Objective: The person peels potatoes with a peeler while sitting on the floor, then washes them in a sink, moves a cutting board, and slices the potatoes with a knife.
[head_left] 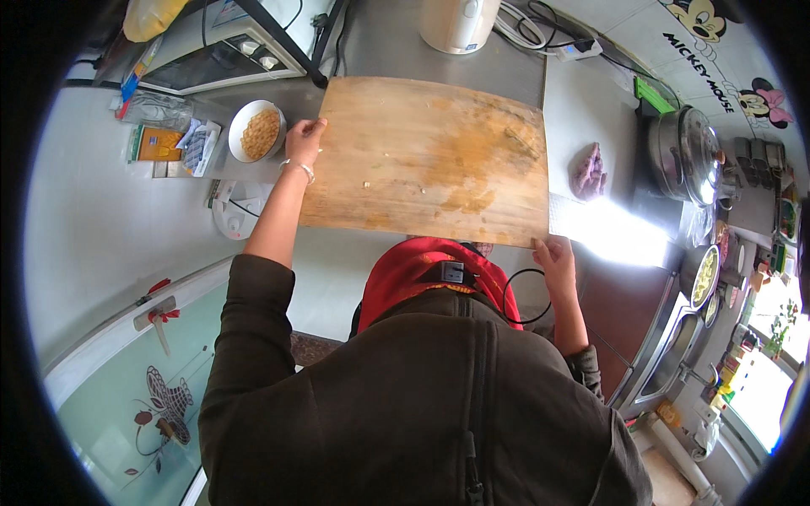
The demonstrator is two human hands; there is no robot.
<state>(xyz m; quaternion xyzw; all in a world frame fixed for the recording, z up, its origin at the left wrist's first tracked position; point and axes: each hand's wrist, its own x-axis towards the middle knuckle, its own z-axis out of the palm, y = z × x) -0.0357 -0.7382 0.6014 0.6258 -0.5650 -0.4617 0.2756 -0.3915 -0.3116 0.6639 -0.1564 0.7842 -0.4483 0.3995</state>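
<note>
A large wooden cutting board (380, 183) lies before me at the counter's front, with wet stains and a few small pale scraps on it. My left hand (304, 142) grips its left edge, thumb on top. At the near right corner, my right hand (555, 259) holds the board between thumb and fingers. Just left of my left hand stands a white bowl (235, 136) filled with small tan pieces, perhaps beans or nuts. A purple cloth-like or root-like item (590, 174) rests on the counter to the board's right.
A cream electric kettle (452, 28) stands behind the board, beside coiled cables (525, 28). At the right is a lidded metal pot (686, 155), with a bowl of pale green food (704, 276) nearer me. A toaster oven (221, 63) sits back left. A glass door (145, 392) is at my left.
</note>
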